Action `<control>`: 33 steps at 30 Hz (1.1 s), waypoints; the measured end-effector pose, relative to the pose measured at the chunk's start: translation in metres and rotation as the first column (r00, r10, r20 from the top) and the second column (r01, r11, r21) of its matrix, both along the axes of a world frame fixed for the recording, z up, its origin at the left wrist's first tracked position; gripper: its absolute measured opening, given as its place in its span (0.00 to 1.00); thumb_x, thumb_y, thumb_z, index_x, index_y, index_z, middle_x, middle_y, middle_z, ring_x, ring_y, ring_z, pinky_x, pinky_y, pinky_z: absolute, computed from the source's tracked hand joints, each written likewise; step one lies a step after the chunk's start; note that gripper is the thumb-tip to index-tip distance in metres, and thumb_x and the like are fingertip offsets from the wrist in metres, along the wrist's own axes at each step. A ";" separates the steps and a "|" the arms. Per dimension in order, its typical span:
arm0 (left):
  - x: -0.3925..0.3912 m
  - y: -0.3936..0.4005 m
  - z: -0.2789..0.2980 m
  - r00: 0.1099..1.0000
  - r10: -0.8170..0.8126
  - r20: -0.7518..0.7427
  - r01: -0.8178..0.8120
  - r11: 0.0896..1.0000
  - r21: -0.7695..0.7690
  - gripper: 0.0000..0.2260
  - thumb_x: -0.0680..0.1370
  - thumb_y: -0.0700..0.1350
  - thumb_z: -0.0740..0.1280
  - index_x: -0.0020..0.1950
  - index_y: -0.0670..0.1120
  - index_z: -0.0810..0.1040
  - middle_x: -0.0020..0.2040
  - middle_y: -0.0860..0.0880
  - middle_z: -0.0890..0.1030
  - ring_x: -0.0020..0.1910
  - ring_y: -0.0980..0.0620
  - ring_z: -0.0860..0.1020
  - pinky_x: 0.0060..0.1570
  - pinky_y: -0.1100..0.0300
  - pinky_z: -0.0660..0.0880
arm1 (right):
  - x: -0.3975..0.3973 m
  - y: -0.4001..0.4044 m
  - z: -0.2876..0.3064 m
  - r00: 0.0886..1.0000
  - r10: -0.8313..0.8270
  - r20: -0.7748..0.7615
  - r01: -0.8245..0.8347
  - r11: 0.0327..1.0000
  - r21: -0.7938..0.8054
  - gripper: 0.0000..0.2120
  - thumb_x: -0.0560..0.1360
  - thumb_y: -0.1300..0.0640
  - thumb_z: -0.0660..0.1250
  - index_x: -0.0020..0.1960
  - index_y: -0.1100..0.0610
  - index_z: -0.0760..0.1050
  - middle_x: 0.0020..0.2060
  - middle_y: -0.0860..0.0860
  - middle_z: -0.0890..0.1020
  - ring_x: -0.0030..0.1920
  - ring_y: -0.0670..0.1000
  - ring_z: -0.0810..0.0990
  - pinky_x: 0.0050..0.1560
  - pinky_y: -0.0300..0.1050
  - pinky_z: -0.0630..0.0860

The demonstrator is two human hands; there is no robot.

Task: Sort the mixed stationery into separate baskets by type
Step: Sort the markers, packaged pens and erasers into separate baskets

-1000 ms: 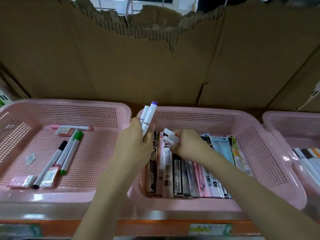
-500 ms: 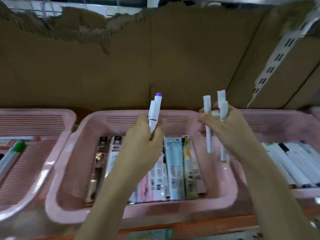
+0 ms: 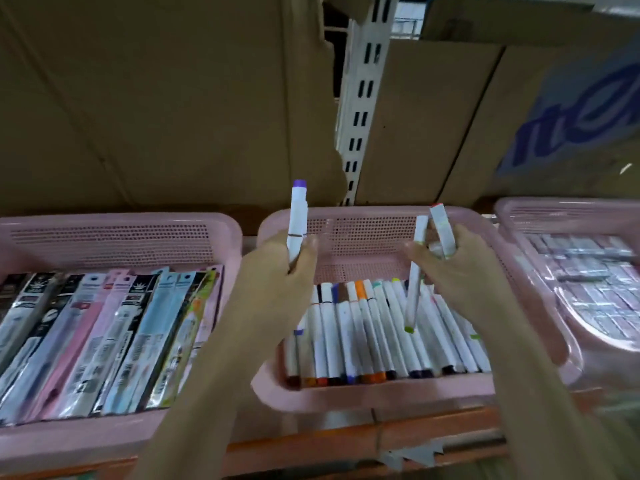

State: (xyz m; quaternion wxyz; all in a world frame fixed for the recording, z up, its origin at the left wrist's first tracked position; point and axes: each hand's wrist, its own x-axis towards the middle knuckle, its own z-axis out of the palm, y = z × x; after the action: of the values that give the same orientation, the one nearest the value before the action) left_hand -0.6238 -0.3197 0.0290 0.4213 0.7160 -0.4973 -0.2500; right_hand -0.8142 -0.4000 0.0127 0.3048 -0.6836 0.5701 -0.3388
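Note:
My left hand (image 3: 282,271) grips white markers upright, the tallest being a purple-capped marker (image 3: 297,216). My right hand (image 3: 453,268) holds several white markers; one green-tipped marker (image 3: 414,282) hangs down from it and a red-topped marker (image 3: 442,230) sticks up. Both hands hover over the middle pink basket (image 3: 374,393), which holds a row of several white markers (image 3: 363,334) with coloured caps.
A pink basket (image 3: 121,230) on the left holds packaged pens standing in a row (image 3: 104,341). A third pink basket (image 3: 568,216) on the right holds wrapped erasers (image 3: 588,271). Cardboard (image 3: 173,98) and a slotted white shelf upright (image 3: 360,98) stand behind. The orange shelf edge (image 3: 346,441) runs in front.
The view has swung right: the marker basket now sits under both hands and the packaged-pen basket has shifted left. My right hand lifted markers out of the packaged-pen basket and carried them right, over the marker basket.

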 end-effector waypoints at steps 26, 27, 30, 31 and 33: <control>-0.015 -0.017 -0.016 0.971 -0.100 -0.216 0.130 0.983 0.129 0.04 0.75 0.43 0.69 0.43 0.51 0.77 0.29 0.52 0.77 0.22 0.61 0.74 0.22 0.72 0.69 | 0.018 -0.002 -0.001 0.973 0.166 -0.158 -0.161 0.986 0.047 0.11 0.75 0.47 0.67 0.47 0.55 0.79 0.33 0.50 0.81 0.30 0.46 0.75 0.31 0.35 0.71; -0.014 -0.017 -0.015 0.965 -0.131 -0.228 0.162 0.979 0.123 0.03 0.76 0.42 0.69 0.46 0.50 0.78 0.30 0.51 0.79 0.22 0.60 0.74 0.23 0.71 0.70 | 0.023 0.001 0.002 0.981 0.170 -0.088 -0.163 0.983 0.081 0.13 0.74 0.46 0.67 0.46 0.56 0.80 0.33 0.52 0.81 0.30 0.48 0.75 0.34 0.41 0.75; -0.015 -0.017 -0.014 0.936 -0.245 -0.252 0.282 0.952 0.119 0.05 0.75 0.41 0.70 0.50 0.48 0.78 0.34 0.48 0.81 0.25 0.56 0.77 0.26 0.67 0.74 | 0.033 0.007 0.003 0.976 0.218 -0.016 -0.212 0.960 0.182 0.10 0.74 0.51 0.68 0.44 0.59 0.80 0.29 0.54 0.77 0.29 0.50 0.70 0.32 0.52 0.74; -0.016 -0.017 -0.014 0.926 -0.266 -0.267 0.306 0.945 0.119 0.06 0.75 0.41 0.70 0.50 0.48 0.78 0.34 0.49 0.81 0.27 0.55 0.79 0.27 0.66 0.75 | 0.034 0.008 0.003 0.973 0.232 0.020 -0.231 0.953 0.196 0.06 0.74 0.54 0.67 0.42 0.56 0.80 0.27 0.51 0.75 0.28 0.48 0.69 0.30 0.50 0.71; -0.018 -0.017 -0.013 0.922 -0.255 -0.293 0.300 0.946 0.121 0.05 0.75 0.43 0.70 0.49 0.49 0.77 0.34 0.48 0.82 0.28 0.53 0.80 0.29 0.62 0.78 | 0.031 0.006 0.003 0.971 0.208 0.119 -0.228 0.952 0.202 0.04 0.74 0.56 0.69 0.40 0.52 0.79 0.25 0.46 0.74 0.27 0.46 0.70 0.29 0.43 0.70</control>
State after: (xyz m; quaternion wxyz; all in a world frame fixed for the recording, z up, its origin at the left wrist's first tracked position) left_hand -0.6416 -0.3369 0.0155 0.3859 0.6289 -0.5088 -0.4436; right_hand -0.7831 -0.3944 0.0158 0.4393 -0.6884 0.5090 -0.2720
